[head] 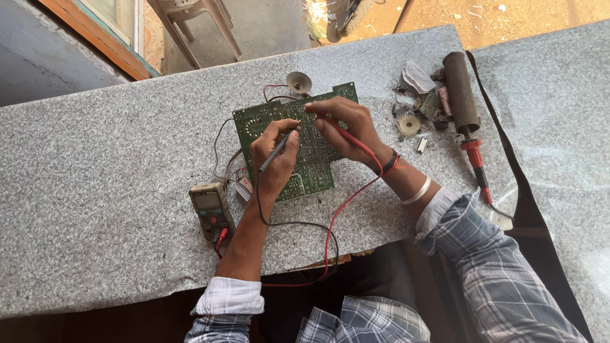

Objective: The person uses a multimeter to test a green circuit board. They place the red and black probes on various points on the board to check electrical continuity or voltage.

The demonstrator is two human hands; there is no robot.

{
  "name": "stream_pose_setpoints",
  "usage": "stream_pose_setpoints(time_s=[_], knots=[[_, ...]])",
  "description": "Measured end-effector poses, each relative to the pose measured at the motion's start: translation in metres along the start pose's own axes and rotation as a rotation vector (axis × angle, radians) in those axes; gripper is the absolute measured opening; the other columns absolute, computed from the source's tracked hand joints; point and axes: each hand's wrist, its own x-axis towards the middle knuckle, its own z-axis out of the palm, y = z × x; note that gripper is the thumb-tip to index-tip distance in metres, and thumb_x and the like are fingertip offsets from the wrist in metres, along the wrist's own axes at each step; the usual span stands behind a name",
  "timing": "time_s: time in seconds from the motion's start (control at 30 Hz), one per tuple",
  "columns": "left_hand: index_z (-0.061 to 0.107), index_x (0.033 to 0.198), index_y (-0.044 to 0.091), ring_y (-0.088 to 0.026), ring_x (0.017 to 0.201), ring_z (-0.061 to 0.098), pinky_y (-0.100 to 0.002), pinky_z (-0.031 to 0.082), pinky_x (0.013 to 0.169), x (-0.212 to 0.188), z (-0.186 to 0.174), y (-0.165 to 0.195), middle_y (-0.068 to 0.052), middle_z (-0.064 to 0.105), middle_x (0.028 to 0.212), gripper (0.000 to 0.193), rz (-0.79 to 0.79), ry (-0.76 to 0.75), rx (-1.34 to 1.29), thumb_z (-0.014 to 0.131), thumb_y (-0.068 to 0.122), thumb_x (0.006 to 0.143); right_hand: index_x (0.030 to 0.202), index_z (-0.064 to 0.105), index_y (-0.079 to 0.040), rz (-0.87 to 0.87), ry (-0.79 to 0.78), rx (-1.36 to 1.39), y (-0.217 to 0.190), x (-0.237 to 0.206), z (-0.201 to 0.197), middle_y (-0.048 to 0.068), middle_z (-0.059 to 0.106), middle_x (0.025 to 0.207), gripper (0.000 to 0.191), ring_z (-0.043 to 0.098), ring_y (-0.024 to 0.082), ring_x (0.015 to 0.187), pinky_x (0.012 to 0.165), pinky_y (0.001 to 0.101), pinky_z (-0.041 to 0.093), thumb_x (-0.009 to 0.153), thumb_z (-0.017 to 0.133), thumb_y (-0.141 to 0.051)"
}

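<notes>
Plaid sleeves over speckled grey table

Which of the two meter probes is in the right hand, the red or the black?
The red probe, its red lead running back past the wrist, is in the right hand. The black probe is in the left hand.

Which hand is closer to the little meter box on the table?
Left. The left hand is just above and right of the meter; the right hand is farther away, across the green board.
</notes>
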Motion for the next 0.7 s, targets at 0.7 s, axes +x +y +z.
stream_pose_setpoints(time_s=[0.7], knots=[[0.076,0.106,0.005,-0.012,0.078,0.075,-0.028,0.058,0.064,0.001,-0.002,0.0,-0.007,0.078,0.089,0.023,-0.047,-0.027,0.024,0.08,0.021,0.091,0.124,0.069,-0.004,0.02,-0.123,-0.018,0.0,0.003,0.009,0.015,0.075,0.108,0.026,0.075,0.027,0.099,0.084,0.0359,0.059,0.101,0.068,-0.015]])
